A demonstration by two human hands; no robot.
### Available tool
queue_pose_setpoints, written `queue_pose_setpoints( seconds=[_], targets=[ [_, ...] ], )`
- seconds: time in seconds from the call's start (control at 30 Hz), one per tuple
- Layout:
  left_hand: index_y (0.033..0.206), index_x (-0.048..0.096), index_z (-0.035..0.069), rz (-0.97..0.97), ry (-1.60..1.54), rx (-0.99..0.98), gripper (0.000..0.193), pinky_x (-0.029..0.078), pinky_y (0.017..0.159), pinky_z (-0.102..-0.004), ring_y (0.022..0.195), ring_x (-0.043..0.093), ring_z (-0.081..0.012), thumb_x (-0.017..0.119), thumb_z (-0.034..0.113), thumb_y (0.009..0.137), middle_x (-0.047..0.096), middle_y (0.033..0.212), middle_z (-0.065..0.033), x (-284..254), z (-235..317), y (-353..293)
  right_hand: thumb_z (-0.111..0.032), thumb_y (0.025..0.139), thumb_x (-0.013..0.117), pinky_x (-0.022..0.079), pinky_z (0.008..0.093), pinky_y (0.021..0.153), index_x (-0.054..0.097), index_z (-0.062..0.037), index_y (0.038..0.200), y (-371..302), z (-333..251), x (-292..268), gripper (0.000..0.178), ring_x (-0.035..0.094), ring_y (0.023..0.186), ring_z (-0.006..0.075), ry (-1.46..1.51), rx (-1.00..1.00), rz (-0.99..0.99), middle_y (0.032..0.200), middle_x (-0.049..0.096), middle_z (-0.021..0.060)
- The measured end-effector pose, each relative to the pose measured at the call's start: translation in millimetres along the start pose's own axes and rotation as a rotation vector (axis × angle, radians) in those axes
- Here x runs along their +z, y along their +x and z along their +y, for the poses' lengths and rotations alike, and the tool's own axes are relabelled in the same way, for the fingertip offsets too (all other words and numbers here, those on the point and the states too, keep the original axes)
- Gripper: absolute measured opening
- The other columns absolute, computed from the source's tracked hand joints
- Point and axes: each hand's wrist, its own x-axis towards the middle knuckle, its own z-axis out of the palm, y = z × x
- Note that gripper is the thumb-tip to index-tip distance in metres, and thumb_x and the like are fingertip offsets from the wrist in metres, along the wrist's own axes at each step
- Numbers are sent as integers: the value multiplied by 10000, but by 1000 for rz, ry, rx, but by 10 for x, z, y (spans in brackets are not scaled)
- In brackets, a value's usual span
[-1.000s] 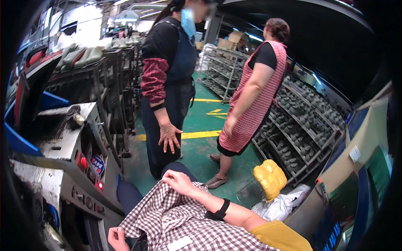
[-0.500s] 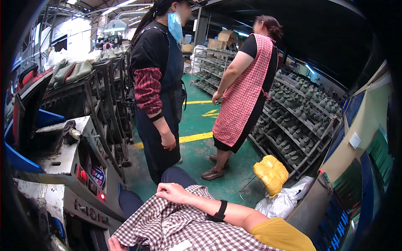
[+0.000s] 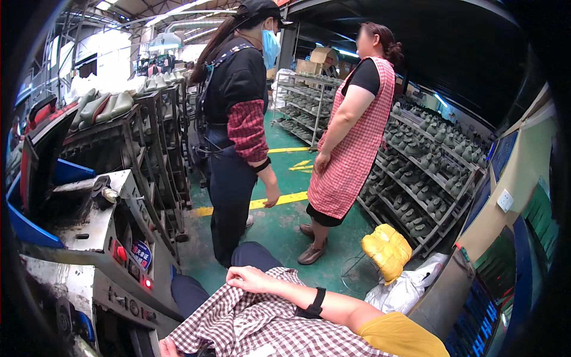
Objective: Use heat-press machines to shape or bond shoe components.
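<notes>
Checked cloth (image 3: pixel 241 321), brown and white, draped over the legs (image 3: pixel 256 254), runs between right hand (image 3: pixel 248 279) and left hand (image 3: pixel 168 348). The right pinches its far edge, thumb to bent fingers; the left, partly out of view, pinches its left corner.

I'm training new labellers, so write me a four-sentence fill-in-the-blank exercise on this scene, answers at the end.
1. Of the left hand and the right hand, both holding the checked cloth, the one nearer the picture's bottom edge is the ____.
2. The arm wearing the black strap is the person's ____ one.
3. The cushion by the white bag is coloured ____.
4. The co-worker in the dark cap wears a face mask coloured ____.

Missing words: left; right; yellow; blue.
</notes>
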Motion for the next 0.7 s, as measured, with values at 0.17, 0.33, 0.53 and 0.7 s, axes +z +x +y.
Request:
queue_pose_setpoints(
  seconds=[0.17, 0.33, 0.53, 0.7],
  targets=[
    [1259, 648, -67, -17, -16, 21, 348, 511, 950, -419, 1094, 648, -353, 573, 168, 1013, 673, 1220, -244, -83, -197, 64, -437, 972, 627, 501, 462, 872, 676, -105, 1142, -31, -137, 24, 376, 693, 1026, 335, -203, 57, -194, 1055, 727, 147],
    [1287, 650, -36, -71, 344, 391, 354, 495, 1005, -465, 1151, 619, -456, 537, 104, 982, 628, 1280, -310, -211, -549, 188, -403, 987, 605, 494, 458, 870, 659, -82, 1110, -23, -176, 44, 348, 675, 1056, 338, -173, 5, -150, 1077, 713, 145],
    [1157, 693, -80, -8, 33, 30, 338, 504, 934, -383, 1046, 653, -270, 622, 206, 991, 722, 1107, -188, -79, 59, -16, -340, 995, 576, 504, 458, 897, 651, -105, 1164, 19, -137, 136, 300, 670, 1084, 339, -158, 50, -158, 1108, 710, 144],
    [1052, 692, -39, 1, 39, 23, 243, 496, 840, -330, 905, 624, -197, 730, 157, 914, 700, 955, -103, -33, -61, 15, -337, 998, 569, 518, 443, 904, 657, -145, 1173, -23, -43, 157, 274, 676, 1086, 317, -149, -29, -189, 1118, 713, 124]
  ],
)
